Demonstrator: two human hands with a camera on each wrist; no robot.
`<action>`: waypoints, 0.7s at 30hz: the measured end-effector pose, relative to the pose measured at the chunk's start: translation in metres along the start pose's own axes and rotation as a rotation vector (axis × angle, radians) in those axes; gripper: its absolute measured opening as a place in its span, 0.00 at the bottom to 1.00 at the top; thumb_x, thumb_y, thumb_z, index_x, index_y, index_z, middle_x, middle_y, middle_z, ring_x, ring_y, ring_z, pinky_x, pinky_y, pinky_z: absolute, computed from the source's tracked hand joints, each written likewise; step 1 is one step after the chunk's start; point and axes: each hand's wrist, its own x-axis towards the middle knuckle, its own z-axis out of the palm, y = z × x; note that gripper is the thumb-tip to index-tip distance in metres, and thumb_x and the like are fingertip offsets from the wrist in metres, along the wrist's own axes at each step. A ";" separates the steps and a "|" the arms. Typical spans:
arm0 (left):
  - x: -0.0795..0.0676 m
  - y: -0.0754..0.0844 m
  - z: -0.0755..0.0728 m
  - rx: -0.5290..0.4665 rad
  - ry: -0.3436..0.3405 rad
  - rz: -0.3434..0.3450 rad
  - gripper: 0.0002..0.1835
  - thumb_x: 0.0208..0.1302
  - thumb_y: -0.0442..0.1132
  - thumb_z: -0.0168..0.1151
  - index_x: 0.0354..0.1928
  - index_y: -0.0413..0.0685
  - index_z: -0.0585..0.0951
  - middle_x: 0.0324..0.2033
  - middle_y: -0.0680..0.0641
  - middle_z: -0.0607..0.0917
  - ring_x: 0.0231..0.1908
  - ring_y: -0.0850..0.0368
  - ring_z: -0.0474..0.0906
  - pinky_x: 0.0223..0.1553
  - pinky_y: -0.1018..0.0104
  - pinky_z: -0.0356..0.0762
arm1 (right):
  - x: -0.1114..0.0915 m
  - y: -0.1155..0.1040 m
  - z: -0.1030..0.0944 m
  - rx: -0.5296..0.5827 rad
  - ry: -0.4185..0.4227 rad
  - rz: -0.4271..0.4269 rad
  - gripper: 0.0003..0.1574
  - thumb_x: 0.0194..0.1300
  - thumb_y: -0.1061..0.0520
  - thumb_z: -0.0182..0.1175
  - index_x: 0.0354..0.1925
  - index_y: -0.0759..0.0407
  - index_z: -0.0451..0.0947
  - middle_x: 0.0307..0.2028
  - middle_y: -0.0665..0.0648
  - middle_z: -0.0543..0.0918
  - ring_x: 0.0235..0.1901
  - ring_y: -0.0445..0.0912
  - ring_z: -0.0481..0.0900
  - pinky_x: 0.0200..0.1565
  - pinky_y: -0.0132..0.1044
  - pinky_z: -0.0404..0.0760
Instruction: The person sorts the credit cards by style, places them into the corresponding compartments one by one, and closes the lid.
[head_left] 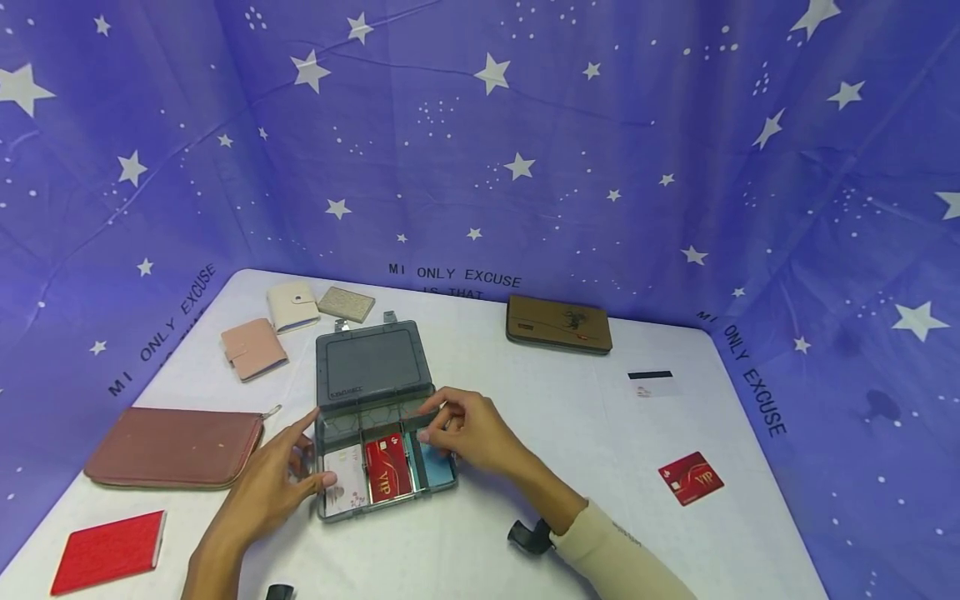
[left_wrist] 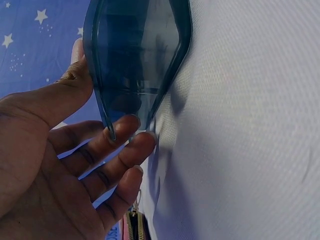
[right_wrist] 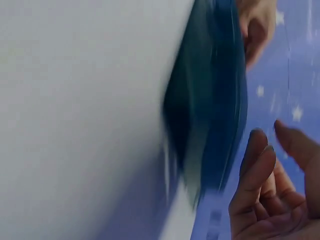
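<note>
Left hand [head_left: 273, 483] steadies open card box [head_left: 382, 433]; right hand [head_left: 468, 429] touches its rim.

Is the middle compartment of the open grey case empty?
No, the grey case lies open with a red VIP card in its middle compartment.
</note>
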 end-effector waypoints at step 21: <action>0.000 -0.002 0.000 -0.013 0.013 0.000 0.52 0.50 0.55 0.76 0.75 0.54 0.63 0.45 0.50 0.82 0.38 0.61 0.75 0.37 0.64 0.71 | -0.076 0.103 -0.246 -0.385 0.293 0.188 0.33 0.57 0.55 0.74 0.60 0.59 0.76 0.57 0.64 0.80 0.55 0.59 0.75 0.52 0.46 0.76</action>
